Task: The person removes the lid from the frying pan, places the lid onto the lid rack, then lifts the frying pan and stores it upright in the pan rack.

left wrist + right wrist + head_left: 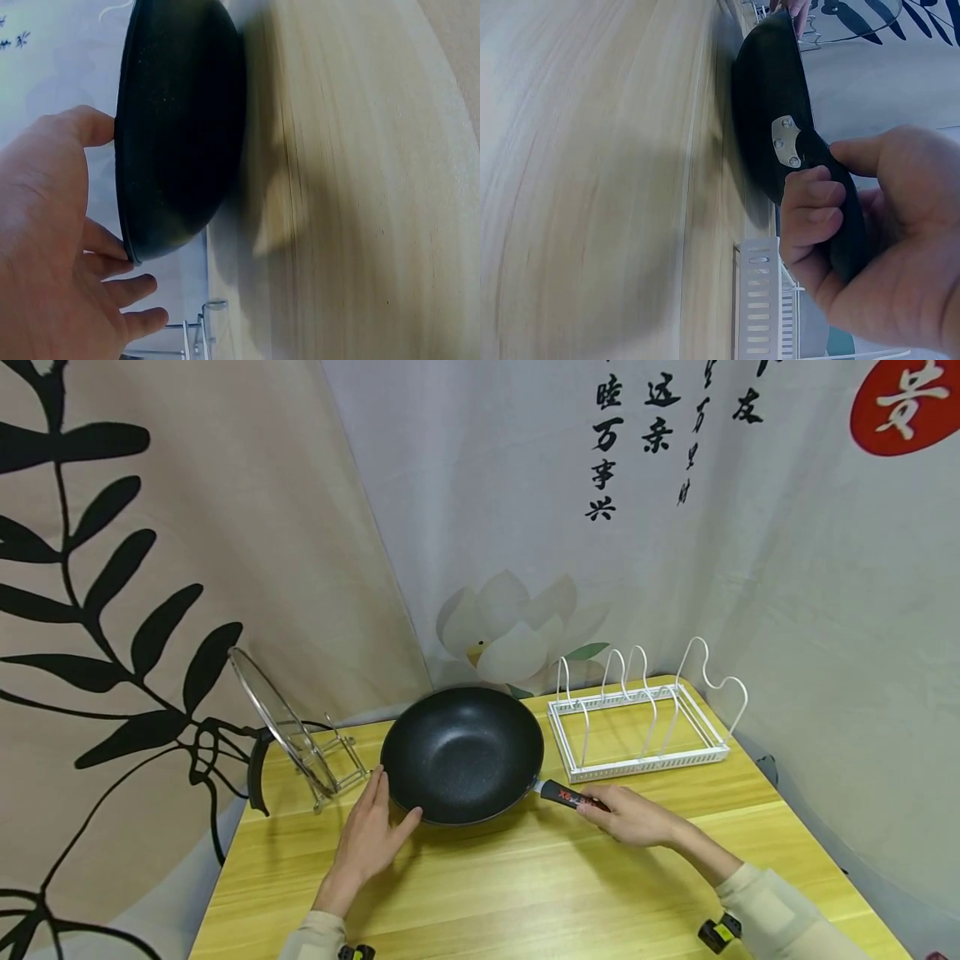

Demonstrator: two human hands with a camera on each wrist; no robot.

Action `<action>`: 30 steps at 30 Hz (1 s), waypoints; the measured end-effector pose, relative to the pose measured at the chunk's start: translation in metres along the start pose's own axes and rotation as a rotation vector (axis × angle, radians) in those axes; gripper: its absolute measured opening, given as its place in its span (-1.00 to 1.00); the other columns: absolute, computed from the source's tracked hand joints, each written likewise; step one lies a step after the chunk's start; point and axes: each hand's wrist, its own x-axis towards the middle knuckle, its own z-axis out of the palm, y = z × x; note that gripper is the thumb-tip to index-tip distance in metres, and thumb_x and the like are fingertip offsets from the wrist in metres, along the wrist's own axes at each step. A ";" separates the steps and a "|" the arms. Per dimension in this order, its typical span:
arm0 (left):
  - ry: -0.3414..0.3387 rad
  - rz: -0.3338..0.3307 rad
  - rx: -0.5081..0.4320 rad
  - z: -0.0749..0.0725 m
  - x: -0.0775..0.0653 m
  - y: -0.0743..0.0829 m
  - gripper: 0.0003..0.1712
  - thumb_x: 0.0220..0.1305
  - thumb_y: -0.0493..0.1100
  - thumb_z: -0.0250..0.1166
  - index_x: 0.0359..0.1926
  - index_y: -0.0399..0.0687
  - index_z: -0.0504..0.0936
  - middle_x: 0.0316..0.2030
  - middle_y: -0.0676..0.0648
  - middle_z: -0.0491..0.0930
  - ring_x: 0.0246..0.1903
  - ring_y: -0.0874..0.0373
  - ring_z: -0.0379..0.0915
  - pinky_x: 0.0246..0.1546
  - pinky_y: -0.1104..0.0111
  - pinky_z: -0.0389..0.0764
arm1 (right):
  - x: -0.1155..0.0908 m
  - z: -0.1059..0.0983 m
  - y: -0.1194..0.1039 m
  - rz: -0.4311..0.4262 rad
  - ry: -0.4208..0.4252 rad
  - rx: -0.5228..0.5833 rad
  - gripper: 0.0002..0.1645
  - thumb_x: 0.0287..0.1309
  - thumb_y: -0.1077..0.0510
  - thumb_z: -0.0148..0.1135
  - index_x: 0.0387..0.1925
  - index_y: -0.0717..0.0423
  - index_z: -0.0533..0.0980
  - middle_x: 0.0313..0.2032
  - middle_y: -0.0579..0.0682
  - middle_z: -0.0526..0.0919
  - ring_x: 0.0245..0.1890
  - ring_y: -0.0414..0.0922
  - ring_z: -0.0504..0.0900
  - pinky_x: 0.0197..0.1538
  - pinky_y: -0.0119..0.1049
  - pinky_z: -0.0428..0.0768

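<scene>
A black wok [465, 752] with a dark interior is near the middle of the wooden table, its open side up. My right hand [637, 817] grips its black handle [562, 795], and in the right wrist view the fingers curl round this handle [847, 232] beside a riveted metal bracket [786, 142]. At the wok's near left rim, my left hand [367, 839] touches the edge with thumb and fingers spread. The left wrist view shows the thumb and a finger of the left hand [52, 217] against the rim. Whether the wok's base touches the table cannot be told.
Left of the wok, a glass lid [281, 718] leans in a metal wire stand [348, 768]. A white rack [645, 766] with several curved wire dividers stands to the right. Behind the table [487, 893] hangs a printed curtain [480, 485].
</scene>
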 end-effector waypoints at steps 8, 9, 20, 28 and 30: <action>-0.015 -0.016 -0.026 0.000 0.004 -0.002 0.18 0.62 0.23 0.35 0.76 -0.49 0.00 0.84 -0.36 -0.14 0.72 -0.49 0.13 0.63 -0.35 0.40 | -0.002 0.004 -0.001 0.022 -0.022 0.074 -0.64 0.82 -0.03 0.04 0.04 0.13 0.62 -0.54 -0.19 0.43 -0.66 -0.36 0.30 -0.59 -0.49 0.30; -0.014 -0.015 -0.028 0.000 0.004 -0.003 0.17 0.62 0.23 0.35 0.76 -0.48 0.00 0.84 -0.35 -0.14 0.71 -0.49 0.14 0.62 -0.35 0.42 | -0.003 0.005 -0.001 0.029 -0.025 0.086 -0.63 0.82 -0.04 0.04 0.04 0.15 0.62 -0.55 -0.19 0.43 -0.66 -0.36 0.30 -0.59 -0.49 0.30; -0.016 -0.022 -0.049 0.002 0.010 -0.003 0.11 0.60 0.13 0.35 0.76 -0.47 0.04 0.84 -0.33 -0.13 0.70 -0.48 0.19 0.57 -0.34 0.49 | -0.006 0.012 -0.003 0.081 -0.057 0.195 -0.56 0.82 -0.05 0.04 0.09 0.27 0.58 -0.54 -0.13 0.48 -0.67 -0.31 0.34 -0.66 -0.49 0.32; -0.034 -0.026 -0.054 -0.001 0.013 -0.003 0.09 0.60 0.11 0.30 0.77 -0.45 0.01 0.85 -0.32 -0.15 0.71 -0.47 0.17 0.58 -0.32 0.48 | -0.010 0.018 -0.008 0.117 -0.089 0.283 -0.59 0.82 -0.06 0.02 0.06 0.22 0.54 -0.54 -0.10 0.46 -0.69 -0.27 0.35 -0.68 -0.43 0.36; -0.040 -0.032 -0.049 -0.001 0.014 -0.003 0.09 0.60 0.10 0.30 0.77 -0.44 0.01 0.85 -0.32 -0.15 0.71 -0.46 0.17 0.58 -0.32 0.49 | -0.011 0.020 -0.009 0.126 -0.095 0.300 -0.59 0.83 -0.07 0.01 0.05 0.21 0.53 -0.54 -0.10 0.45 -0.70 -0.26 0.35 -0.69 -0.41 0.35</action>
